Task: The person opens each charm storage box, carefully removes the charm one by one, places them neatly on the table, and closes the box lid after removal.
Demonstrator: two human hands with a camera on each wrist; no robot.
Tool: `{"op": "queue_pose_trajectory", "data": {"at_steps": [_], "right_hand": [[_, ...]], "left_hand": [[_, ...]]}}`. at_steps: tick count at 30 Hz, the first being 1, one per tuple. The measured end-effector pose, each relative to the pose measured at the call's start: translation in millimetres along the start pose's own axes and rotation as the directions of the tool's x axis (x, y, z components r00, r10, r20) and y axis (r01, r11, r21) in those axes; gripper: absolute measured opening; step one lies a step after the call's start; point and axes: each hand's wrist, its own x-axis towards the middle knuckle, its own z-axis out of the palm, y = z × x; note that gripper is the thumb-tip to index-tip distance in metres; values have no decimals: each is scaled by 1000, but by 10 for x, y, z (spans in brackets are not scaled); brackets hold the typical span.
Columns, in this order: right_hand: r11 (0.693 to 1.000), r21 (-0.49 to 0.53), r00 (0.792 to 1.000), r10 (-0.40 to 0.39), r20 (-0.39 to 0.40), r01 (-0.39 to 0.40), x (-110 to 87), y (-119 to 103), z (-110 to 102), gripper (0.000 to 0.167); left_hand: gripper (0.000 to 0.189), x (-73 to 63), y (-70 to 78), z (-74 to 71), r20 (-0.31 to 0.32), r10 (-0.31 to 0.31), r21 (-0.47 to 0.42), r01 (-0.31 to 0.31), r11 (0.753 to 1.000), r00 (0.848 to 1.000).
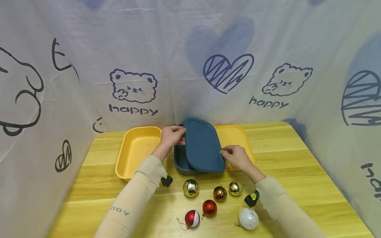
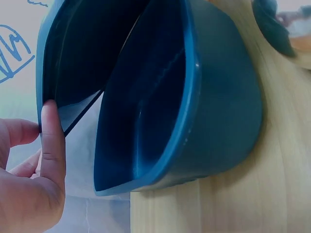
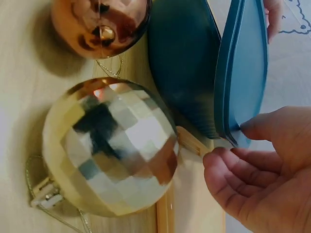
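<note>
A dark blue lid (image 1: 203, 143) is held tilted over a matching blue storage box (image 1: 180, 160), raised at its left side. My left hand (image 1: 172, 137) pinches the lid's left edge between thumb and fingers. At the lower right corner, my right hand (image 1: 238, 156) pinches the lid too. In the left wrist view, a wide gap separates the lid (image 2: 82, 48) from the open box (image 2: 223, 97), whose visible inside is bare. The right wrist view has the right thumb and fingertips at the lid's (image 3: 250, 63) corner, close beside the box (image 3: 182, 53).
Left of the box stands an open yellow box (image 1: 138, 150); a flat yellow lid (image 1: 238, 137) lies to the right. Several baubles are in front: gold (image 1: 190, 188), copper (image 1: 220, 193), smaller gold (image 1: 235, 188), red (image 1: 209, 208), red-and-white (image 1: 192, 218) and white (image 1: 248, 218). A printed curtain (image 1: 178, 66) hangs behind.
</note>
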Motion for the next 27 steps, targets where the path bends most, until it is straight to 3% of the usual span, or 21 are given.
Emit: {"op": "queue_pose_trajectory", "data": {"at_steps": [14,20,27], "right_hand": [[991,133,999,5,-36,0,-17,63,53,38],[987,157,999,26,-45,-19,10,61,78,37],[982,186,999,31,-37,-23,32,39,99,37]], "left_hand": [[30,-25,-116,-24,-66,59,130,-50,990,996],[29,-32,-163,-52,-79,58,153,-46,987,995],[27,-46,-209,-107,-81,58,249,-36,968,995]]}}
